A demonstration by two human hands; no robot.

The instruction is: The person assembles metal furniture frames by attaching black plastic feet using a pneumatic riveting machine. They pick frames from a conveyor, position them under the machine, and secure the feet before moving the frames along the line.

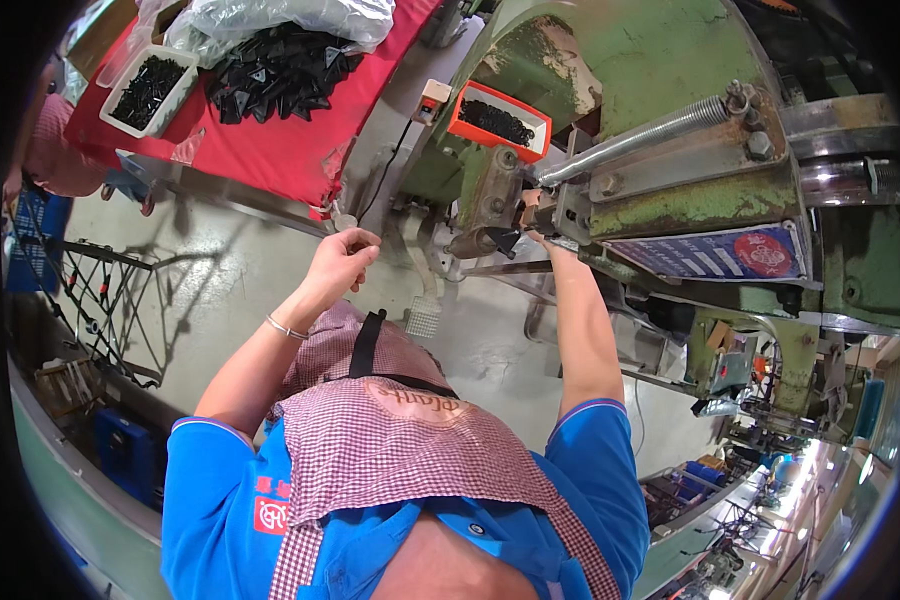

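Observation:
My left hand [342, 262] is raised beside the near corner of a red-covered table. Its fingers curl together, and anything small between them is hidden. My right arm reaches into the tooling of a green press [660, 60]. Only part of my right hand [537, 228] shows there; metal blocks cover most of the fingers. Just left of that hand, a black triangular piece [504, 240] sticks out from the tooling. I cannot make out whether the hand touches it.
On the red table [270, 160] lie a heap of black triangular pieces [280, 72], a white tub [148, 92] of small black parts and clear plastic bags. An orange box [500, 120] of black parts rests against the press. A foot pedal [423, 317] is on the floor. Left stands a black folding frame [105, 300].

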